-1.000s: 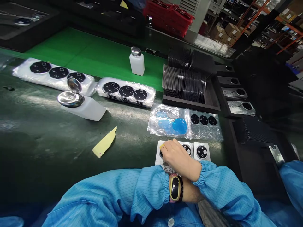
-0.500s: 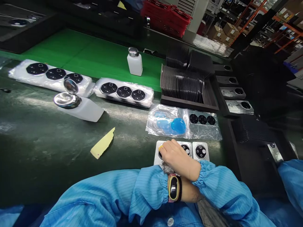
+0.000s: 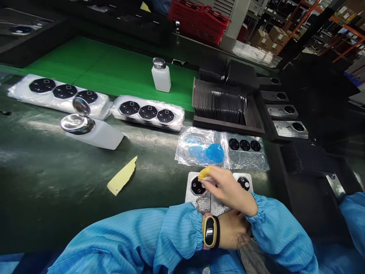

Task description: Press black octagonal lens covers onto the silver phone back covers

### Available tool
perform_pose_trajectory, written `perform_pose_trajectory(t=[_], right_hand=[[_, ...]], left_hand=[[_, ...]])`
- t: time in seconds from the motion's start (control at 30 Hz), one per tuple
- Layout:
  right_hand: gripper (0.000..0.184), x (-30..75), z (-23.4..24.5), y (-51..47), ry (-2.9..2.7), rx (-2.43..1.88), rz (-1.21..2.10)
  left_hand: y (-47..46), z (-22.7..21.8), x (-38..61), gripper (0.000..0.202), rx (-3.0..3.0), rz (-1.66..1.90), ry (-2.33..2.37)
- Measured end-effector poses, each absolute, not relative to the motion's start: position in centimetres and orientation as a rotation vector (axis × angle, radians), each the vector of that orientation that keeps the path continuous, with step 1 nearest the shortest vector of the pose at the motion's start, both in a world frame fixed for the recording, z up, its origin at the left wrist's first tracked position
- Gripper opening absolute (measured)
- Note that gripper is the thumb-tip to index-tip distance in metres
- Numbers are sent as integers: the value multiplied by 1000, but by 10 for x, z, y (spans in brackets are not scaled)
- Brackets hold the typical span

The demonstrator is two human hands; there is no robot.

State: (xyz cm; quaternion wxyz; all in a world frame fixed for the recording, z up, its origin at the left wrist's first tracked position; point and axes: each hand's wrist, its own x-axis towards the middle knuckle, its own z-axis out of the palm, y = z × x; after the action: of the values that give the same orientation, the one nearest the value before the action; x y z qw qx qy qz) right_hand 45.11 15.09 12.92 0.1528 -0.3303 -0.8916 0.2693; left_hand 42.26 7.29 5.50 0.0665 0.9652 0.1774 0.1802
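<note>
My right hand (image 3: 226, 188), with a yellow finger cot (image 3: 204, 173) on one finger, hovers over a row of silver rectangular plates. Its thumb and finger come together above the left plate (image 3: 201, 203), beside that plate's black octagonal camera disc (image 3: 196, 186). A small whitish bit shows at the fingertips, too small to name. The middle plate is partly covered by this hand; the right plate (image 3: 236, 177) shows its black disc. My left hand (image 3: 235, 230), below a yellow wristband, lies across in front of the plates. Its fingers are hidden beneath my right wrist.
Clear bags with blue film (image 3: 215, 153) and black discs (image 3: 244, 145) lie behind the plates. White pump bottles (image 3: 98, 135) (image 3: 161, 79), bagged disc stacks (image 3: 148, 113), a yellow paper scrap (image 3: 123, 177) and a black tray (image 3: 228, 123) of upright panels surround them. A blue sleeve (image 3: 353, 217) is at right.
My right hand has lifted and shifted right, uncovering the left plate's disc. The left hand has slid slightly right and shows more of its back.
</note>
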Motion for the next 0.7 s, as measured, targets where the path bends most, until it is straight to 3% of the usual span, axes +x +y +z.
perform_pose_trajectory(t=[0.17,0.43,0.7], right_hand=[[15,470,142,156,-2152,-1151,948],[12,484,139,158,-2053,-1286,884],[12,498,137,160,-1957,-1372,800]], left_hand=[[79,73,420,29,2865,634,537],[75,71,419,31,2815,897,655],[69,66,416,37,2935,834,686]])
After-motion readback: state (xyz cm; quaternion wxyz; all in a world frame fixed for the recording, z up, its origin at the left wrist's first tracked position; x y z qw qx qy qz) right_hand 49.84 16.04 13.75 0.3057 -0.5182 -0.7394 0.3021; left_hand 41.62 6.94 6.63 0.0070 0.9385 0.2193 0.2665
